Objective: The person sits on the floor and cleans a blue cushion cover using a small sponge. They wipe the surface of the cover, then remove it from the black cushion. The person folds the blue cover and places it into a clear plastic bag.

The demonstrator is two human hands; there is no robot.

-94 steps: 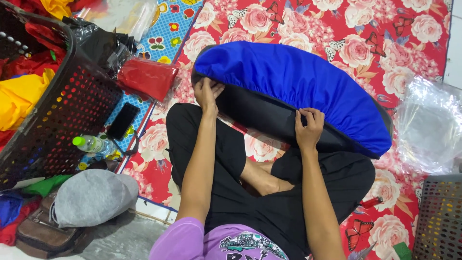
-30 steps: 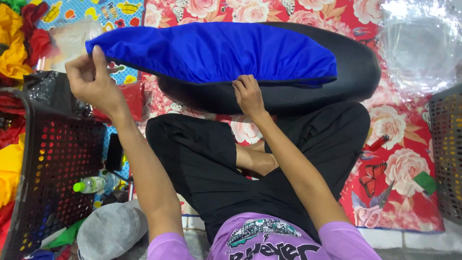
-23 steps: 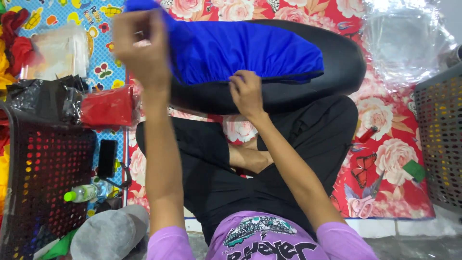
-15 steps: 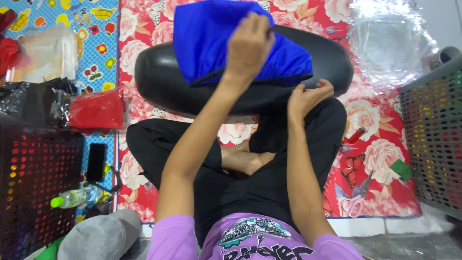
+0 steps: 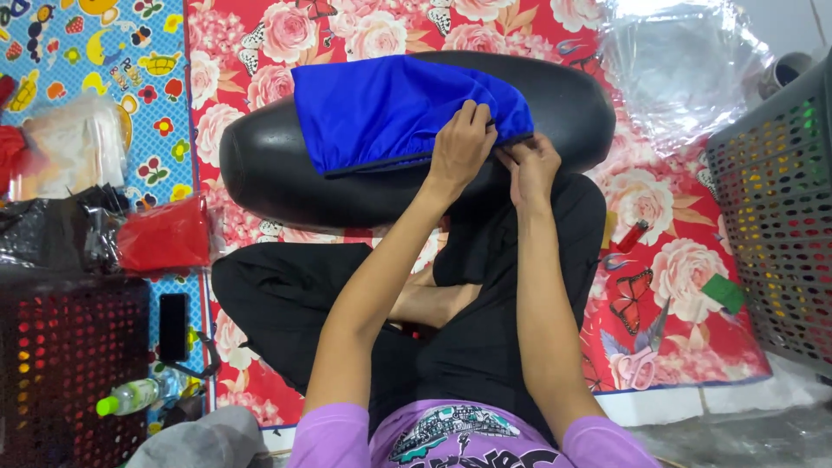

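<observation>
A long black padded seat [image 5: 277,173] lies across the red flowered mat in front of my crossed legs. A blue fabric cover [image 5: 381,108] with a dark edge is bunched over its middle and right part; the seat's left end and right tip are bare. My left hand [image 5: 461,147] pinches the cover's lower right edge. My right hand [image 5: 530,166] grips the same edge right beside it, the two hands nearly touching.
A dark perforated basket [image 5: 65,364] stands at the left, a grey one [image 5: 771,217] at the right. A red packet [image 5: 165,236], a phone [image 5: 172,326], a small bottle [image 5: 130,397], clear plastic bags [image 5: 685,69], pink scissors [image 5: 641,360] and a lighter [image 5: 633,236] lie about.
My left hand pulled the blue cover off the seat's left end and across to the right, then came down beside my right hand on the cover's edge. The view shifted too.
</observation>
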